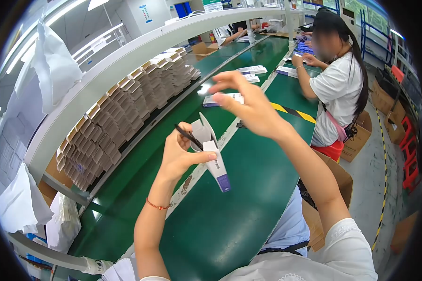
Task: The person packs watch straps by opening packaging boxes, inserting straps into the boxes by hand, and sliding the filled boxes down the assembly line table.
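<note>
My left hand grips a slim white-and-purple watch box above the green work surface, thumb across its front. The box is tilted, and its top end is open with a white flap standing up. A thin black strip sticks out between my left fingers and the open end; I cannot tell its kind. Up and to the right of the box, my right hand hangs in the air, fingers apart, with nothing visible in it. Behind it on the line lies a white box, partly hidden.
Tall stacks of open white boxes line the left side under a curved white shelf edge. More boxes lie farther along. On the right a co-worker handles items at the same bench. Cardboard cartons stand by the aisle.
</note>
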